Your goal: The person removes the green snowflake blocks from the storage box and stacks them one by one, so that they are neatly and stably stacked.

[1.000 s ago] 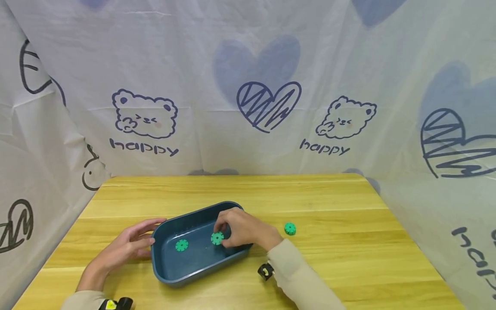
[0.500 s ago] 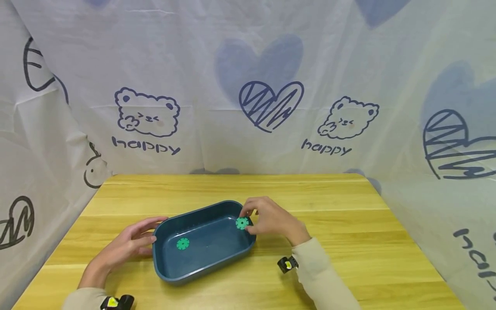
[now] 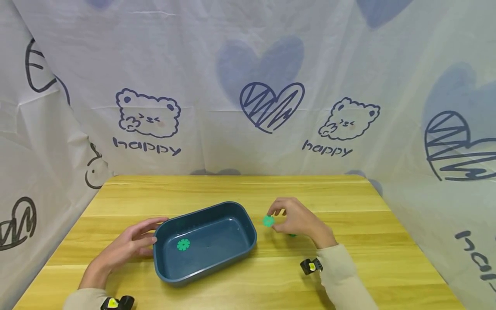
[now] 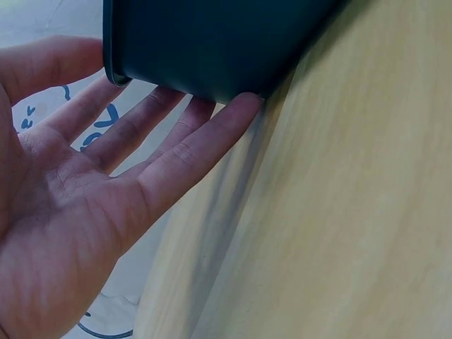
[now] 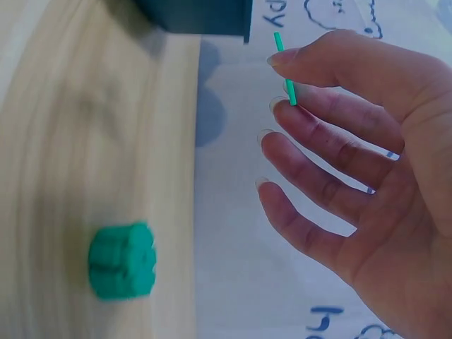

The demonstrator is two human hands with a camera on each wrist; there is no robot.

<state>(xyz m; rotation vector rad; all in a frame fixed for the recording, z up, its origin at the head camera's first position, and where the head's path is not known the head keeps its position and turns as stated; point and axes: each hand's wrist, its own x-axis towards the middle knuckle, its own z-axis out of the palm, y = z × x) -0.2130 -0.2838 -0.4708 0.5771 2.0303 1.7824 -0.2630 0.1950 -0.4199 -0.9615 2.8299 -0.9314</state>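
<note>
A dark blue, rounded rectangular tub (image 3: 205, 269) sits on the wooden table, with one flat green notched disc (image 3: 183, 244) lying on its floor. My left hand (image 3: 125, 245) rests against the tub's left end; in the left wrist view its fairly straight fingers (image 4: 191, 159) touch the outer wall. To the right of the tub, my right hand (image 3: 296, 219) pinches another green notched disc (image 3: 268, 221) between thumb and fingertips, above the table. The right wrist view shows that disc (image 5: 285, 68) edge-on. Below that hand stands a short stack of green discs (image 5: 121, 261), mostly hidden in the head view.
The wooden table (image 3: 341, 198) reaches back to a white cloth (image 3: 217, 150) printed with hearts and bears. More of this cloth hangs at the left and right sides. Each wrist wears a black strapped device (image 3: 311, 266).
My right hand has carried its pinched disc from inside the tub, over the right rim, to above the table by the stack. The left hand has stayed at the tub's end.
</note>
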